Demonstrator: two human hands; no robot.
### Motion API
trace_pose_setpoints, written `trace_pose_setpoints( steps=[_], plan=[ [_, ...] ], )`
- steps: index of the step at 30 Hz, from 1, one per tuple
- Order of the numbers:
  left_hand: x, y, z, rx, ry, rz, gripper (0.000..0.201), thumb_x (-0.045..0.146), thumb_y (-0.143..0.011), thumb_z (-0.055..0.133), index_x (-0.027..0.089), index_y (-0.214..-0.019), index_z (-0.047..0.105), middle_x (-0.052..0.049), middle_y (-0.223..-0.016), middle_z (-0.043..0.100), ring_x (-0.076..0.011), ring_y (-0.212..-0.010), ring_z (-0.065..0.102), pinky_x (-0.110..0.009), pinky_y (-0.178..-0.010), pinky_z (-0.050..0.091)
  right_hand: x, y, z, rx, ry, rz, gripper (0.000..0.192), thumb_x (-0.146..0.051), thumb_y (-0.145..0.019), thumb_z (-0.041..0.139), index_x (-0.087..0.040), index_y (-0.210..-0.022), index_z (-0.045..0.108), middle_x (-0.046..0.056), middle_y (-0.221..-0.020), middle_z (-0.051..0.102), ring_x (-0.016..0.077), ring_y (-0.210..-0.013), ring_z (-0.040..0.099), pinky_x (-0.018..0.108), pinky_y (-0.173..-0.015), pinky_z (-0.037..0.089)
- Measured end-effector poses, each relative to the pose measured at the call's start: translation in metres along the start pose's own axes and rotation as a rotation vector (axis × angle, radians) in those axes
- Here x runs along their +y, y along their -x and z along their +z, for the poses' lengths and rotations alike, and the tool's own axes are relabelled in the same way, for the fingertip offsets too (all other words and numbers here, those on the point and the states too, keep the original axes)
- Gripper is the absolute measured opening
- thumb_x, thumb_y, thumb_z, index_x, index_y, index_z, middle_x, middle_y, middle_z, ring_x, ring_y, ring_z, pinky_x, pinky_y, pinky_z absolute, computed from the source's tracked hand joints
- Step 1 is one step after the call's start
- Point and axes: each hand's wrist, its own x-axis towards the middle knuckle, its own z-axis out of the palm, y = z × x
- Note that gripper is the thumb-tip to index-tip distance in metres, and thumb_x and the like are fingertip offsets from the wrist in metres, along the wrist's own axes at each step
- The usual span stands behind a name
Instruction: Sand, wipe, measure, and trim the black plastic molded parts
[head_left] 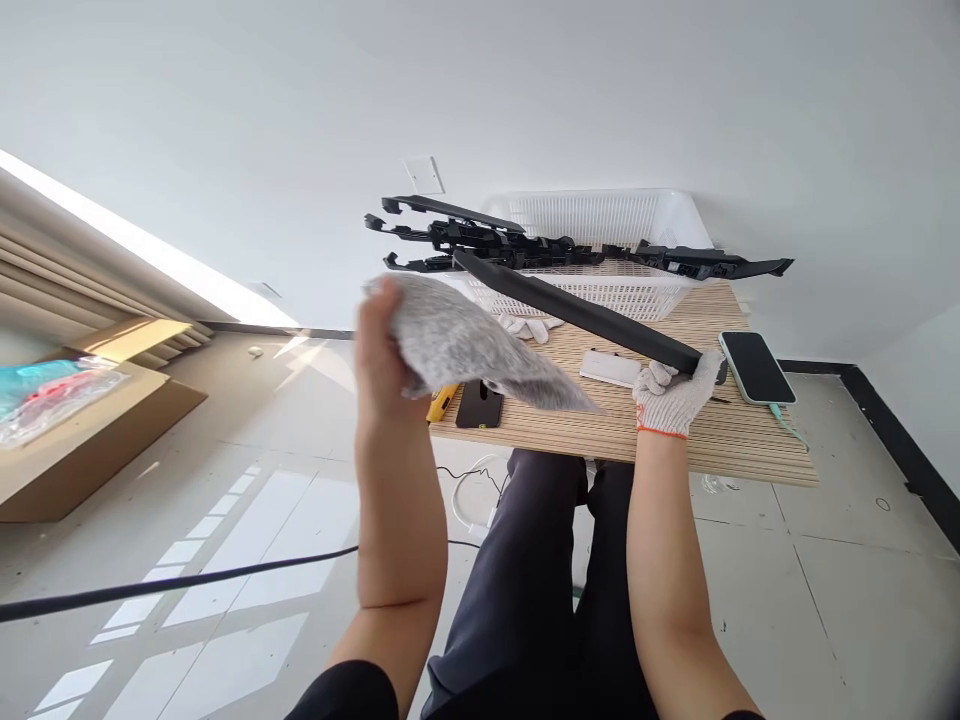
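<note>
My bare left hand (381,340) is closed on the edge of a mottled grey cloth (457,335), which is raised above the table and hangs out to the right. My right hand (679,395), in a white knitted glove with an orange cuff, grips the near end of a long black plastic trim strip (577,310). The strip slants up and left, its far end in front of the white basket (622,295). Several similar black plastic parts (480,235) lie across the basket and stick out past both sides.
On the wooden table (750,440) are a phone (756,366) with a cable, a white flat box (611,368), a dark flat object (480,405), a yellow tool (442,402) and a white glove (531,328). A cardboard box (112,430) stands left; a black cable (225,575) crosses there.
</note>
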Motion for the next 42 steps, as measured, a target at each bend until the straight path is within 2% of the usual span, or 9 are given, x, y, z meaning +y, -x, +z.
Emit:
trace_pose_setpoints(
  steps=[4,9,11,16,19,24,28,32,42],
  plan=[
    [0.019,-0.003,-0.010,0.176,0.080,0.293,0.039,0.053,-0.101,0.038,0.022,-0.091,0.060,0.001,-0.092,0.067,-0.0161,-0.107,0.066,-0.039,-0.093,0.053,0.005,0.001,-0.002,-0.046,-0.017,0.003,0.058,-0.067,-0.092,0.045,-0.021,-0.058,0.035,-0.007,-0.047,0.033,0.0042,-0.033,0.031,0.017,-0.028,0.022],
    [0.000,-0.001,-0.012,-0.109,-0.197,0.270,0.073,0.076,-0.095,0.022,0.023,-0.100,0.071,-0.004,-0.124,0.063,-0.0236,-0.133,0.053,-0.045,-0.117,0.040,0.009,0.001,-0.005,-0.090,-0.079,0.080,0.058,-0.066,-0.088,0.053,-0.021,-0.058,0.033,-0.009,-0.044,0.030,0.0041,-0.031,0.028,0.017,-0.028,0.021],
    [-0.007,0.001,-0.012,-0.177,-0.268,0.266,0.070,0.071,-0.097,0.024,0.023,-0.103,0.074,-0.005,-0.130,0.059,-0.0252,-0.134,0.051,-0.046,-0.118,0.038,0.008,0.002,-0.004,-0.076,-0.110,0.108,0.057,-0.065,-0.090,0.051,-0.021,-0.058,0.033,-0.009,-0.044,0.030,0.0036,-0.030,0.027,0.017,-0.027,0.020],
    [-0.008,0.007,-0.010,-0.222,-0.342,0.136,0.034,0.049,-0.089,0.063,0.023,-0.110,0.070,-0.005,-0.105,0.067,-0.0230,-0.107,0.065,-0.040,-0.099,0.055,0.003,0.001,-0.004,-0.035,-0.172,0.081,0.058,-0.062,-0.093,0.046,-0.022,-0.056,0.026,-0.009,-0.041,0.025,0.0033,-0.029,0.022,0.017,-0.026,0.018],
    [-0.006,0.011,-0.010,-0.260,-0.282,-0.031,0.044,0.044,-0.082,0.072,0.022,-0.120,0.065,-0.005,-0.099,0.068,-0.0204,-0.092,0.068,-0.033,-0.082,0.060,-0.001,0.000,-0.005,0.016,-0.200,0.053,0.060,-0.064,-0.092,0.046,-0.023,-0.056,0.020,-0.008,-0.039,0.022,0.0035,-0.031,0.018,0.017,-0.025,0.019],
    [-0.010,0.020,-0.007,-0.362,-0.366,-0.158,0.059,0.037,-0.068,0.085,0.023,-0.122,0.066,-0.005,-0.107,0.072,-0.0246,-0.099,0.069,-0.037,-0.086,0.060,-0.008,-0.001,-0.011,0.056,-0.199,0.002,0.062,-0.067,-0.090,0.047,-0.024,-0.058,0.016,-0.008,-0.039,0.017,0.0040,-0.032,0.014,0.017,-0.026,0.022],
    [-0.016,0.030,-0.004,-0.442,-0.384,-0.256,0.044,0.041,-0.066,0.086,0.020,-0.103,0.074,-0.005,-0.095,0.074,-0.0235,-0.090,0.070,-0.037,-0.082,0.060,-0.010,-0.007,-0.018,0.117,-0.183,-0.061,0.063,-0.068,-0.084,0.055,-0.024,-0.058,0.021,-0.010,-0.040,0.018,0.0056,-0.031,0.020,0.019,-0.029,0.033],
    [-0.022,0.041,-0.003,-0.479,-0.383,-0.290,0.034,0.038,-0.070,0.082,0.020,-0.098,0.077,-0.004,-0.094,0.075,-0.0223,-0.087,0.070,-0.031,-0.075,0.058,-0.009,-0.016,-0.023,0.148,-0.124,-0.279,0.042,-0.065,-0.080,0.061,-0.025,-0.069,0.049,-0.009,-0.052,0.043,0.0079,-0.037,0.042,0.023,-0.039,0.048],
    [-0.052,0.066,-0.005,-0.389,-0.343,-0.312,0.025,0.039,-0.081,0.069,0.018,-0.070,0.071,0.000,-0.067,0.065,-0.0160,-0.068,0.060,-0.023,-0.056,0.045,-0.013,-0.022,-0.028,0.105,-0.001,-0.497,0.032,-0.061,-0.086,0.055,-0.031,-0.085,0.064,-0.005,-0.064,0.058,0.0109,-0.046,0.054,0.024,-0.040,0.050]
  ],
)
